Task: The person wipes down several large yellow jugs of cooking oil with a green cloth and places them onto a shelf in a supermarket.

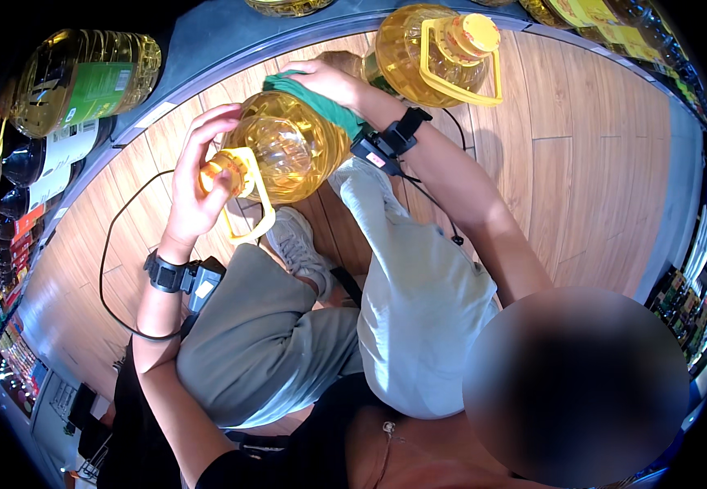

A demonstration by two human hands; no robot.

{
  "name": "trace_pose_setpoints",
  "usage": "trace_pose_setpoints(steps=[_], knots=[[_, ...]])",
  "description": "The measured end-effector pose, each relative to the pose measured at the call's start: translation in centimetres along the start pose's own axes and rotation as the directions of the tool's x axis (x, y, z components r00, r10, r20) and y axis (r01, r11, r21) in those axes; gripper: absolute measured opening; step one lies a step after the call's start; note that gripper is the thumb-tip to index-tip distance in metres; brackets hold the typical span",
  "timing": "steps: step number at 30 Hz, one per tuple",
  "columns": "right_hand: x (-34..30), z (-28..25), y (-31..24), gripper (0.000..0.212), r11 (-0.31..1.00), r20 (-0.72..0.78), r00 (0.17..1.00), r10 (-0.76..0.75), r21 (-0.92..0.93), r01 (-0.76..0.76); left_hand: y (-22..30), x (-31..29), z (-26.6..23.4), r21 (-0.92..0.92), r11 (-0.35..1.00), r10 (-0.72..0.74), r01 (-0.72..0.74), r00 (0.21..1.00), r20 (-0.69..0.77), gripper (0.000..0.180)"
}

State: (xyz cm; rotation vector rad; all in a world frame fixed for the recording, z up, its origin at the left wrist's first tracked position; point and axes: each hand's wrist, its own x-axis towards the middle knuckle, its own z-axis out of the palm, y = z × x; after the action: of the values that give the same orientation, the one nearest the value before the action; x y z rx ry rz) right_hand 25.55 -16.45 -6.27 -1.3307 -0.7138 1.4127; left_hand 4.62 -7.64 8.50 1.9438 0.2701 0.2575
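A large clear bottle of golden cooking oil (284,151) with a yellow cap and loop handle is tilted in front of me, above my shoe. My left hand (201,175) is closed around its cap and neck. Against the bottle's far right side, my right hand (321,81) presses a green cloth (321,104); the fingers lie over the cloth, and the thumb side is partly hidden. A second oil bottle (422,61), also with a yellow cap and handle, stands upright on the floor just beyond my right forearm.
Wood-look floor (565,163) spreads around me. Along the left, a low shelf holds a green-labelled oil bottle (101,85) and several dark bottles. More oil bottles (614,37) line the far right shelf. Thin black cables run from the straps on both my wrists.
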Motion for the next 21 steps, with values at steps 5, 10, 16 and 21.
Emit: trace_pose_setpoints(steps=[5, 10, 16, 21], knots=[[-3.9, 4.8, -7.0, 0.027, 0.836, 0.132, 0.951, -0.28, -0.453, 0.309, -0.2, -0.2, -0.8, 0.102, 0.995, 0.0, -0.008, 0.997, 0.078, 0.053], [-6.1, 6.8, -7.3, 0.026, 0.636, 0.097, 0.851, -0.516, -0.623, 0.456, 0.4, 0.5, 0.0, 0.005, 0.999, -0.038, 0.037, 0.999, 0.007, 0.052], [-11.1, 5.7, -9.6, 0.018, 0.761, -0.356, 0.682, -0.639, -0.426, 0.49, 1.1, 1.9, 0.7, -0.147, 0.989, -0.016, 0.012, 1.0, -0.025, 0.049], [-16.4, 4.1, -17.0, 0.018, 0.658, -0.474, 0.458, -0.752, -0.503, 0.56, 1.5, 3.6, 0.8, -0.189, 0.981, -0.047, 0.053, 0.998, 0.036, 0.038]])
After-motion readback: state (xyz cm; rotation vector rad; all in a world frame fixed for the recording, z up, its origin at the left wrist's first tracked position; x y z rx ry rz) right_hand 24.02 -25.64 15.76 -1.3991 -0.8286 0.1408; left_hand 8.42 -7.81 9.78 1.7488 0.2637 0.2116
